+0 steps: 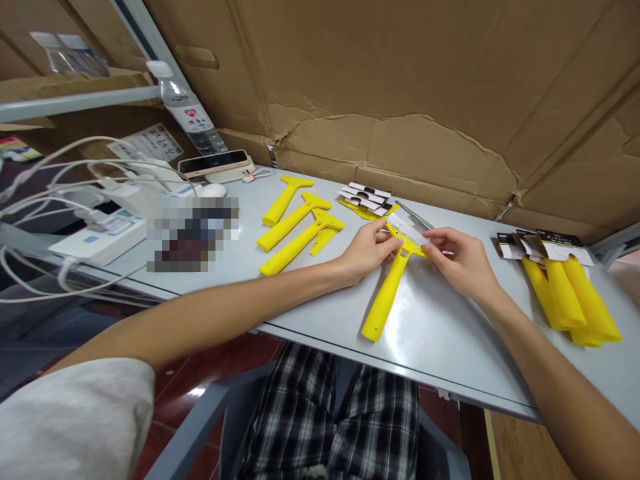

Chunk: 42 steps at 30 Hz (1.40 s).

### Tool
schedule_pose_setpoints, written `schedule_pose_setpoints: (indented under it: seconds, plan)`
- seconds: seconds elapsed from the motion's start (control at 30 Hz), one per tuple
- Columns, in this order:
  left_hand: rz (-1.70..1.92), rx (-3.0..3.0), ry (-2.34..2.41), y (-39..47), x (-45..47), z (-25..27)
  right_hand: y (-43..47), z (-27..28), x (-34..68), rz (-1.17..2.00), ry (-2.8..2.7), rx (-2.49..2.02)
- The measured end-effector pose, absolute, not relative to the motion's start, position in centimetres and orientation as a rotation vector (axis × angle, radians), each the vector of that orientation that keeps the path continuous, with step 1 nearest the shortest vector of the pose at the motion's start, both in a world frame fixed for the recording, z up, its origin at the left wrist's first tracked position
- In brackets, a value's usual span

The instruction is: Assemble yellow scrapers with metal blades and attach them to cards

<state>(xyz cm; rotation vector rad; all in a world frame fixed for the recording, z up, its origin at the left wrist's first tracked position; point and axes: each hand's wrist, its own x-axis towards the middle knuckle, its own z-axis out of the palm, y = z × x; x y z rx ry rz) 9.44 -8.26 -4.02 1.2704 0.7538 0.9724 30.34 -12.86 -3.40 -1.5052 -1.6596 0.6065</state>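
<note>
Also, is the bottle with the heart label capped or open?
Capped: a white cap sits on top of the bottle.

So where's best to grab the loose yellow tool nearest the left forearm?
Probably mid-length on the yellow tool's handle, from above, closing across its narrow width: it lies on the table, long and slim, the left forearm close to its near end.
</note>
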Motion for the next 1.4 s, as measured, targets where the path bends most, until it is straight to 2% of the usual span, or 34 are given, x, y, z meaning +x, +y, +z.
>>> schedule_pose_setpoints:
  seconds: [0.6, 1.4]
  plan:
    - [0.949, 1.19, 0.764, -8.0, 9.4, -4.0, -13.3, -2.3, 29.8, 0.874, -1.612, -1.423]
    - [0.926, 1.137, 0.729, -7.9, 9.2, -4.0, -13.1, -2.2, 30.0, 0.832, -1.44, -1.418]
